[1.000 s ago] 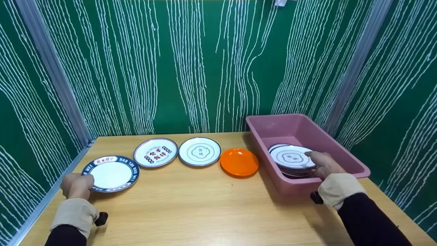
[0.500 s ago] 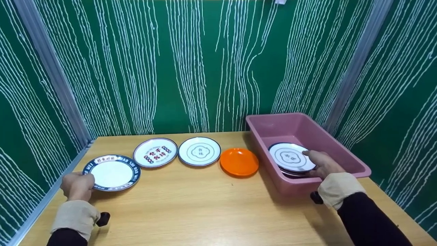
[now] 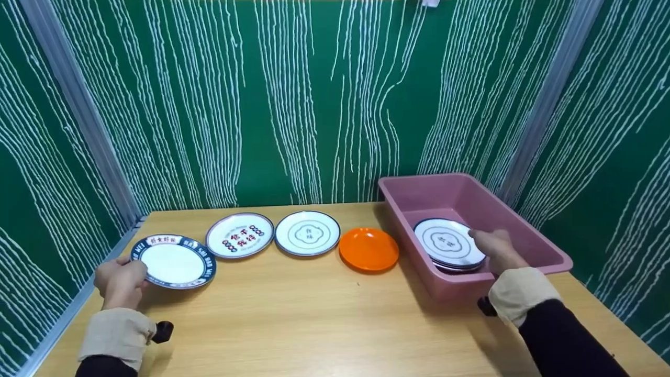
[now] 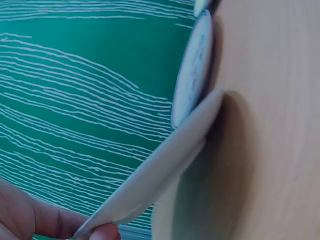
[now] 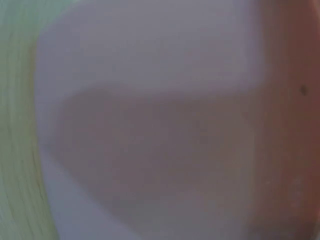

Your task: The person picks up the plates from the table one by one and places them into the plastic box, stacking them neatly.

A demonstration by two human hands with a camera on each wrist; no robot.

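In the head view my left hand (image 3: 121, 280) pinches the left rim of a white plate with a dark blue lettered border (image 3: 172, 263). The left wrist view shows that plate (image 4: 155, 165) tilted, its underside visible and its far edge low near the table. My right hand (image 3: 500, 251) reaches into the pink basin (image 3: 502, 276) and holds the right rim of a white plate with a grey flower outline (image 3: 449, 242). That plate lies on top of several stacked plates (image 3: 453, 267); the fingers beneath are hidden. The right wrist view is blurred, mostly filled by the basin wall (image 5: 150, 50).
A white plate with red characters (image 3: 239, 235), a white plate with a flower outline (image 3: 308, 233) and an orange plate (image 3: 368, 249) stand in a row on the wooden table (image 3: 293, 319). A green wall with white lines (image 3: 272, 104) encloses the back and sides.
The top plate in the basin has settled over the stack, covering the plate edge that showed behind it. The left hand's plate has risen slightly at its left side and tilted more.
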